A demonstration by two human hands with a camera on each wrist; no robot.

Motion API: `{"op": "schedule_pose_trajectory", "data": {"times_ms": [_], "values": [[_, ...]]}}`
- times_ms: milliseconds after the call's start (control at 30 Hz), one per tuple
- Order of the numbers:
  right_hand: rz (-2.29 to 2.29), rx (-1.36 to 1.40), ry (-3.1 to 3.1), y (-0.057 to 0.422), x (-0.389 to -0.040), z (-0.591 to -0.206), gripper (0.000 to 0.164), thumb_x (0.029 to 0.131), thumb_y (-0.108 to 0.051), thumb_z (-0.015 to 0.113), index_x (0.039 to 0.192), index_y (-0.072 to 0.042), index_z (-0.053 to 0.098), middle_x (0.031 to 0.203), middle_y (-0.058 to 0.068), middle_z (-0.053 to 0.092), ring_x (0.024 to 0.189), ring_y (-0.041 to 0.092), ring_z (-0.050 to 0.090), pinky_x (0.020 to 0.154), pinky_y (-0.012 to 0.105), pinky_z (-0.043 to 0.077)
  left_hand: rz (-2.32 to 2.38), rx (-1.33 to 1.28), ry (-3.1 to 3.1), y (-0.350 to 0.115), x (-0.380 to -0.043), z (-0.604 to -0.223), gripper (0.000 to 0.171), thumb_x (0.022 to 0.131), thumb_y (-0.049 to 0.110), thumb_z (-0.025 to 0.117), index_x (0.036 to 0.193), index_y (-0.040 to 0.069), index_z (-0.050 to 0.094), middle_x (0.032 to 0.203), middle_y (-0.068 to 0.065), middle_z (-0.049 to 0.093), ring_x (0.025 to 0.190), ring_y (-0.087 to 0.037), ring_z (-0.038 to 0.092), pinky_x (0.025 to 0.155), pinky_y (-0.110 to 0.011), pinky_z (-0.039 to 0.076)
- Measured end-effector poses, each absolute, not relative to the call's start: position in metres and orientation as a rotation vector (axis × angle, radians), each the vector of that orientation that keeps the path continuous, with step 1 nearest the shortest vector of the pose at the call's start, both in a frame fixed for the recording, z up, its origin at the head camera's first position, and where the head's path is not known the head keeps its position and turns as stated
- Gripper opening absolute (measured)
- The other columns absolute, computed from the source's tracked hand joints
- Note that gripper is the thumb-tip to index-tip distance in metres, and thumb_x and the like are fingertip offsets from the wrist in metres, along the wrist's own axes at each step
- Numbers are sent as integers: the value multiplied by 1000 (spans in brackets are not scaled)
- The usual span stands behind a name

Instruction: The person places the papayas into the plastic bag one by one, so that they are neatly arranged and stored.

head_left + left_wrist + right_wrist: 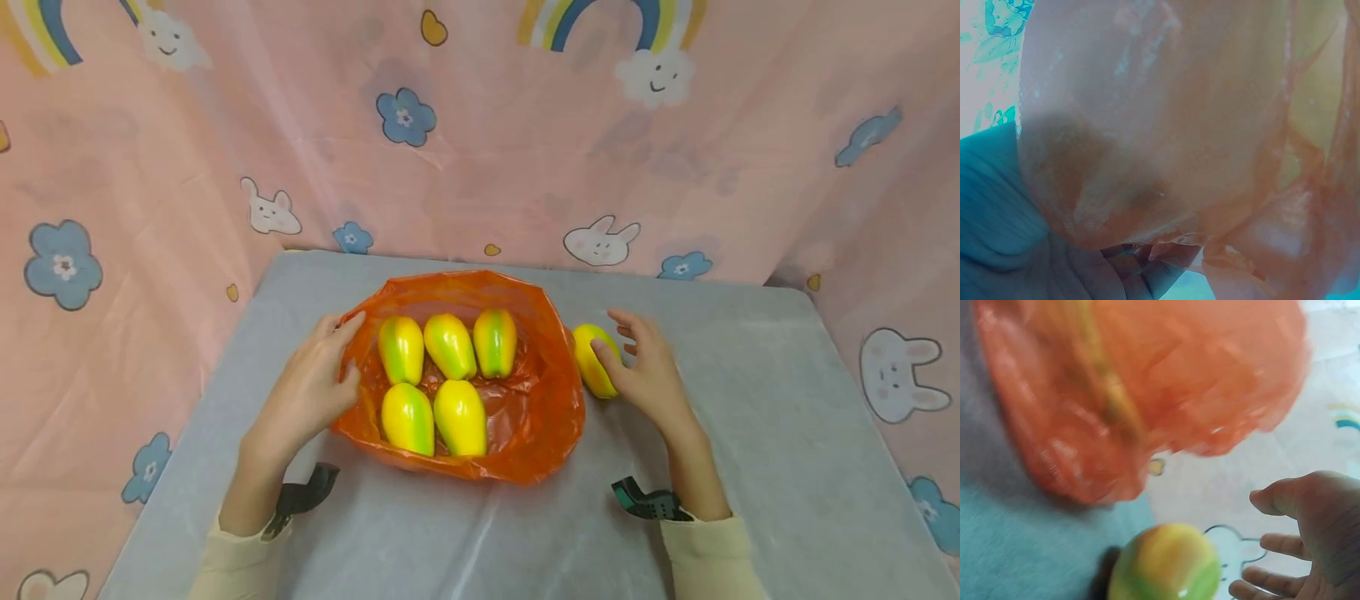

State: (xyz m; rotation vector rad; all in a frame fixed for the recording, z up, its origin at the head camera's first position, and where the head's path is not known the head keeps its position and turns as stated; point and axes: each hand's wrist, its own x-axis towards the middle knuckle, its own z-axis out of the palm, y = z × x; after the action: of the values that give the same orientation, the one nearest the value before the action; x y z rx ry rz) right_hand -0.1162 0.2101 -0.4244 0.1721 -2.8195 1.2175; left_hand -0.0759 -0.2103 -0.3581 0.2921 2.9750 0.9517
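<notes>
An orange plastic bag (pixel 555 417) stands with its mouth spread wide, and several glossy yellow-green papayas (pixel 460 418) lie inside in two rows. My left hand (pixel 315 383) is against the bag's left rim, thumb spread away from the fingers. In the left wrist view, bag film (pixel 1147 125) hides part of that hand. One more papaya (pixel 592 360) lies on the table just outside the bag's right side. My right hand (pixel 648 375) is beside it with fingers spread; its thumb overlaps the fruit in the head view. The right wrist view shows a gap between hand and papaya (pixel 1166 562).
The grey-covered table (pixel 780 433) extends around the bag. Behind and along the sides hangs a pink curtain (pixel 487 167) printed with rabbits, flowers and rainbows. A dark wrist mount (pixel 303 496) sits on the left wrist, another mount (pixel 648 502) on the right.
</notes>
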Motion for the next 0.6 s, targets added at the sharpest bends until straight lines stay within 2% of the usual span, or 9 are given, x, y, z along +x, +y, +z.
{"op": "schedule_pose_trajectory", "data": {"times_ms": [67, 133, 300, 433, 600], "values": [[1187, 145, -2869, 211, -117, -430, 64, 105, -31, 63, 158, -3, 42, 155, 30, 44, 140, 49, 49, 113, 68, 47, 952, 294, 2972, -210, -76, -359, 67, 93, -3, 60, 158, -4, 44, 153, -25, 49, 125, -43, 59, 109, -63, 53], [1139, 118, -2927, 212, -118, -434, 69, 105, -35, 62, 161, -3, 37, 158, 32, 41, 141, 51, 48, 113, 69, 46, 948, 297, 2974, -209, -76, -360, 67, 93, -2, 60, 158, -4, 44, 152, -25, 49, 124, -43, 60, 109, -63, 53], [1080, 126, -3018, 213, -122, -441, 80, 105, -43, 61, 164, 0, 28, 163, 33, 35, 143, 52, 44, 117, 72, 40, 941, 296, 2987, -207, -78, -361, 66, 94, -1, 60, 158, -4, 44, 150, -24, 51, 111, -39, 61, 105, -61, 55], [1066, 142, -3057, 212, -123, -446, 83, 105, -45, 61, 165, 1, 26, 164, 33, 34, 143, 51, 44, 120, 70, 37, 936, 286, 2988, -207, -78, -361, 63, 97, 4, 60, 158, -3, 44, 147, -23, 52, 106, -37, 61, 103, -59, 57], [1040, 105, -3084, 211, -123, -446, 86, 104, -46, 62, 165, 1, 25, 165, 34, 33, 143, 51, 44, 121, 70, 37, 939, 270, 2975, -208, -78, -361, 62, 101, 11, 59, 159, -2, 43, 150, -23, 51, 119, -40, 61, 107, -61, 55]]}}
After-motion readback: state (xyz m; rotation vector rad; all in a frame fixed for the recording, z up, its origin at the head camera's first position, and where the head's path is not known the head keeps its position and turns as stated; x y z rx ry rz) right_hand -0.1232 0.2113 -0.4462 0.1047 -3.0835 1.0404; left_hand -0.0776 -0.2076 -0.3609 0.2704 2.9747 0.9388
